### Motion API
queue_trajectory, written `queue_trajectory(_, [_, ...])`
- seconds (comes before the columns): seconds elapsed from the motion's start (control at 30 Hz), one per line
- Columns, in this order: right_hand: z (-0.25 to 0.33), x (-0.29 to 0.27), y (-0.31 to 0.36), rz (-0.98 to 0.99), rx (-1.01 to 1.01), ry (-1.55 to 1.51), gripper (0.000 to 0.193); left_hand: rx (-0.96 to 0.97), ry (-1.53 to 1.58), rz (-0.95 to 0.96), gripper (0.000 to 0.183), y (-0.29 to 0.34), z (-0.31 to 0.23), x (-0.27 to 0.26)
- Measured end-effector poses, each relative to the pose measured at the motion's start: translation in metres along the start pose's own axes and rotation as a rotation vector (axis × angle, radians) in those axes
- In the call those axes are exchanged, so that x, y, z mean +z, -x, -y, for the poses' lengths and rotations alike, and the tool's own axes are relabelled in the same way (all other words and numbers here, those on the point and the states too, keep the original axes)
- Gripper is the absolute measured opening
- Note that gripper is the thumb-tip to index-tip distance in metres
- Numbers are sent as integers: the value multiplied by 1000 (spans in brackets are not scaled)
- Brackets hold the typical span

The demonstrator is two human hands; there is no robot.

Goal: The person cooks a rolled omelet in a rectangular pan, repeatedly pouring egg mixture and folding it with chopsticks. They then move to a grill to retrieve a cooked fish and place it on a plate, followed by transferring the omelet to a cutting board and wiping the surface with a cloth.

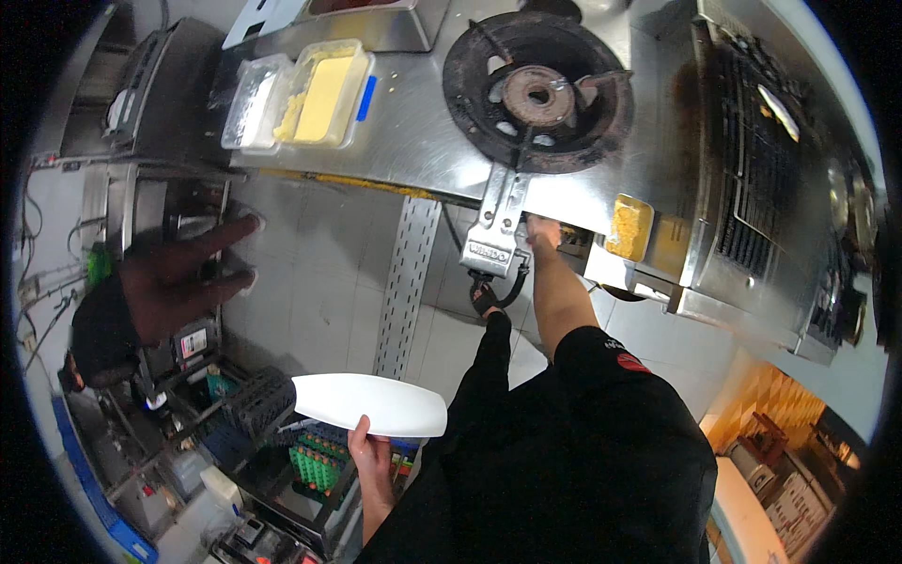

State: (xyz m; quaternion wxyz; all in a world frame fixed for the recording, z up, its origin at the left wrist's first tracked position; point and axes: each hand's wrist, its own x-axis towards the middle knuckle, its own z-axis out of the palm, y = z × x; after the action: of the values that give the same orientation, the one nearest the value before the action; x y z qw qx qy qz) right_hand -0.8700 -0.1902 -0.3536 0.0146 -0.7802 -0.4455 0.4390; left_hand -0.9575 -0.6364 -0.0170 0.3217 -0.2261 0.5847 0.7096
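My left hand [370,451] grips the near edge of a long white plate [371,399], the thumb lying on top of it. The plate is held low, away from the counter, and its upper face looks bare. My right arm reaches forward to the front edge of the steel counter [404,155]. There my right hand [543,231] is partly hidden beside the metal bracket [490,235] of a black gas burner [538,94]; its fingers cannot be made out. Just right of that hand, a small metal tray [645,246] holds yellow crumbs.
Two clear plastic tubs stand on the counter's left, one with a yellow block [331,89]. A blackened grill [752,179] is at the right. A person [117,301] in dark clothes is at the left. Below them, green trays of eggs [315,465] sit on a rack.
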Motion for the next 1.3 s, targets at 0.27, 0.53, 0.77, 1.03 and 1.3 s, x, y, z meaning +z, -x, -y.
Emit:
queue_trajectory(0.27, [-34, -124, 111, 307, 11, -563, 29, -4, 74, 286, 43, -40, -1, 31])
queue_trajectory(0.53, [-100, -473, 254, 548, -116, -838, 30, 206, -102, 613, 41, -67, -20, 115])
queue_trajectory(0.77, [-70, -607, 250, 316, -646, -704, 67, 125, 12, 775, 40, -14, -3, 226])
queue_trajectory(1.03, [15, -674, 45, 367, -298, -730, 53, 111, 28, 651, 46, 72, 85, 302])
queue_trajectory(1.3, [48, -696, -39, 458, -240, -572, 49, 87, 23, 575, 48, 106, 128, 323])
